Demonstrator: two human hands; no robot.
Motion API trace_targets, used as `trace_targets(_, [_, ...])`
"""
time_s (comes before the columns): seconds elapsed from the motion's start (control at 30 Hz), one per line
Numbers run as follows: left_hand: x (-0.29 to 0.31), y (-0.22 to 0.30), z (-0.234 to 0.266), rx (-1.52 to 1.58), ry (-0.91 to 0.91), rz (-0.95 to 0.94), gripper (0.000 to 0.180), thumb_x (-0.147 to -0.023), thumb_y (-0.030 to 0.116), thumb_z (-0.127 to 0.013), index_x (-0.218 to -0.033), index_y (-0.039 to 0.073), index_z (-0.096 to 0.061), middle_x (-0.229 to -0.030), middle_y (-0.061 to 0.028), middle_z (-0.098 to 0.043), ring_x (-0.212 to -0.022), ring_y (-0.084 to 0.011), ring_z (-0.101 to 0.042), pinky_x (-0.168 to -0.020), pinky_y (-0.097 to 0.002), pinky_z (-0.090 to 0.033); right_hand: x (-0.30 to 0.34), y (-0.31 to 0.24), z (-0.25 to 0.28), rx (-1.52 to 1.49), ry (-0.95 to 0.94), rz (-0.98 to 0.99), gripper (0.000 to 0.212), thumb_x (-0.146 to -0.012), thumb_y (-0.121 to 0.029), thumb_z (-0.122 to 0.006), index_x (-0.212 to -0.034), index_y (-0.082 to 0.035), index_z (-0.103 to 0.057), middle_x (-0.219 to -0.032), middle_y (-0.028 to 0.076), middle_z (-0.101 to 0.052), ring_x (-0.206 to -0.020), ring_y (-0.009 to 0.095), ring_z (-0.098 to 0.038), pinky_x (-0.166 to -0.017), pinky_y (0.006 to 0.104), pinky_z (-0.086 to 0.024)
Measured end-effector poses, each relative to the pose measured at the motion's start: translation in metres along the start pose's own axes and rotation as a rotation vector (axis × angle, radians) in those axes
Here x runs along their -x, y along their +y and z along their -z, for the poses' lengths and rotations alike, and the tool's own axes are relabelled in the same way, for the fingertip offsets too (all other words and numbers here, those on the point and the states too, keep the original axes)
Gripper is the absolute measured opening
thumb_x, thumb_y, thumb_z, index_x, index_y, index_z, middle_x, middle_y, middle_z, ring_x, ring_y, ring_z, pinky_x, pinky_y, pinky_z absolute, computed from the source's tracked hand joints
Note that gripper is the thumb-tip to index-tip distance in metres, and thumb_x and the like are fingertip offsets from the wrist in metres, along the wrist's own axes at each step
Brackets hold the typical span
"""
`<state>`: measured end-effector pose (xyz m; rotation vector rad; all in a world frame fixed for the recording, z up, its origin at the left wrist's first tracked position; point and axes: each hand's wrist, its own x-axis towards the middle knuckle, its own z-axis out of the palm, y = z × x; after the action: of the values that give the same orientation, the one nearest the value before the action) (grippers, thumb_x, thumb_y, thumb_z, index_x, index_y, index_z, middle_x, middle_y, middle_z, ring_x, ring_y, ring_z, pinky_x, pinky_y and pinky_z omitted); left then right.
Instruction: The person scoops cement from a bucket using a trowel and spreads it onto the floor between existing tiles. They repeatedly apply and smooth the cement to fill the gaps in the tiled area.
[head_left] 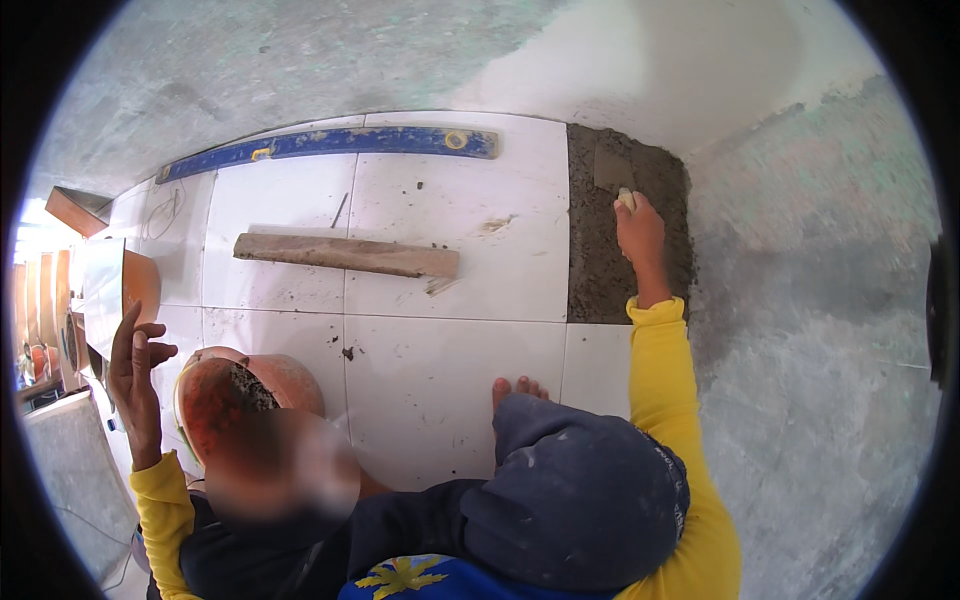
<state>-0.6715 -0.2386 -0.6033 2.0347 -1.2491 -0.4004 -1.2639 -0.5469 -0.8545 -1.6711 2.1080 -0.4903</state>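
Note:
My right hand [642,238] is closed around the pale handle of a trowel [612,172]. The trowel's flat blade lies on a patch of dark wet mortar [597,265] in the far right corner of the floor. My left hand [138,375] is raised at the left with its fingers apart and nothing seen in them. Just beyond its fingertips stands a pale panel with an orange-brown side [140,278]. To the right of that hand is an orange bucket [207,400] with grey mortar inside; its lower part is blurred.
White tiles [440,375] cover the floor around the mortar patch. A blue spirit level [330,146] lies along the far wall, and a wooden board [345,255] rests nearer. A thin rod [340,210] lies between them. Grey plastered walls [820,380] rise beyond and at the right.

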Motion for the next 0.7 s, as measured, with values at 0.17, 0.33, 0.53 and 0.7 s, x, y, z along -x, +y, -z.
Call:
trace_targets(0.17, [0.000, 0.007, -0.007, 0.012, 0.013, -0.006, 0.045, -0.111, 0.030, -0.052, -0.147, 0.004, -0.056, -0.107, -0.0103, -0.068, -0.084, -0.0147, -0.069, -0.079, -0.0301, -0.058, 0.008, 0.021, 0.003, 0.068, 0.134, 0.180, 0.050, -0.102, -0.033, -0.061, -0.138, 0.001, -0.057, -0.123, 0.028, -0.066, -0.114, 0.044, -0.064, -0.097, 0.0510, -0.050])
trace_targets(0.33, [0.016, -0.019, 0.023, 0.023, 0.036, -0.040, 0.046, -0.110, 0.027, -0.052, -0.147, 0.001, -0.055, -0.111, -0.0124, -0.068, -0.089, -0.0165, -0.069, -0.080, -0.0303, -0.058, 0.065, -0.026, 0.017, 0.106, 0.163, 0.381, 0.052, -0.103, -0.035, -0.060, -0.142, -0.001, -0.055, -0.130, 0.025, -0.063, -0.119, 0.041, -0.062, -0.101, 0.0484, -0.049])
trace_targets(0.53, [-0.001, 0.011, 0.019, 0.148, 0.179, -0.035, 0.047, -0.111, 0.032, -0.050, -0.143, -0.001, -0.055, -0.116, -0.0112, -0.071, -0.092, -0.0204, -0.073, -0.088, -0.0329, -0.058, 0.160, -0.075, 0.052, -0.125, 0.004, 0.599, 0.048, -0.100, -0.019, -0.066, -0.143, 0.001, -0.057, -0.137, 0.022, -0.063, -0.123, 0.036, -0.063, -0.105, 0.0419, -0.048])
trace_targets(0.7, [0.008, 0.014, 0.026, 0.189, 0.334, -0.127, 0.047, -0.111, 0.033, -0.050, -0.145, 0.000, -0.054, -0.118, -0.0104, -0.071, -0.091, -0.0193, -0.074, -0.084, -0.0308, -0.059, 0.222, -0.137, 0.042, -0.644, -0.866, 0.521, 0.048, -0.098, -0.013, -0.067, -0.142, 0.002, -0.056, -0.135, 0.018, -0.066, -0.118, 0.027, -0.065, -0.102, 0.0402, -0.050])
